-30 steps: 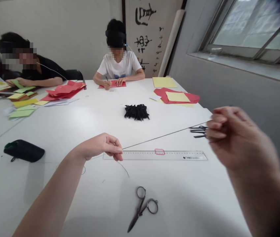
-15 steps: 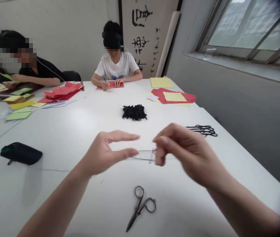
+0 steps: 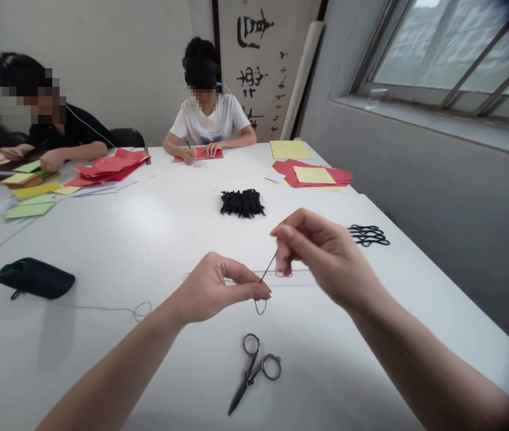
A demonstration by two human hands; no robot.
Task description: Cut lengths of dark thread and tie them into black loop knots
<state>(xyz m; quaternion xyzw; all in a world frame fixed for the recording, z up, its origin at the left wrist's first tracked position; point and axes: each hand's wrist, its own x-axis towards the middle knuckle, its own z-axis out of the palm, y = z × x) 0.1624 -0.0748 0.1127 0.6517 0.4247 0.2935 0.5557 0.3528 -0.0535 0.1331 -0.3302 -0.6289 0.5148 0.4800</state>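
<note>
Pinching a thin dark cord (image 3: 269, 266) between both hands, above the white tabletop (image 3: 317, 365). Left hand (image 3: 218, 287): thumb and fingers closed together on the cord, a small loop of it hanging just below the fingertips. Right hand (image 3: 321, 251): slightly higher, thumb against bent index finger, gripping the cord's upper part; the short stretch between hands slants up toward the right. Clear straight ruler (image 3: 296, 276) with a red outlined mark lies behind the hands, partly hidden by them. Dark metal scissors (image 3: 249, 378) on the table nearer the wearer, blades together, tip pointing down-left, touched by neither hand. Set of black looped cords (image 3: 369, 235) just beyond the right hand, partly covered by it. Bundle of short black strands (image 3: 242, 203) farther back, near table centre. Black rounded tube-shaped case (image 3: 36, 279) with green inside sits at left; thin grey thread (image 3: 101, 308) runs from near it toward the left forearm, curling once. Far side: person in white T-shirt (image 3: 212, 117) holds a pen over a red sheet (image 3: 207, 154); person in black top (image 3: 81, 126) sits behind stacked red paper (image 3: 113, 167) and green and yellow slips (image 3: 34, 190).
</note>
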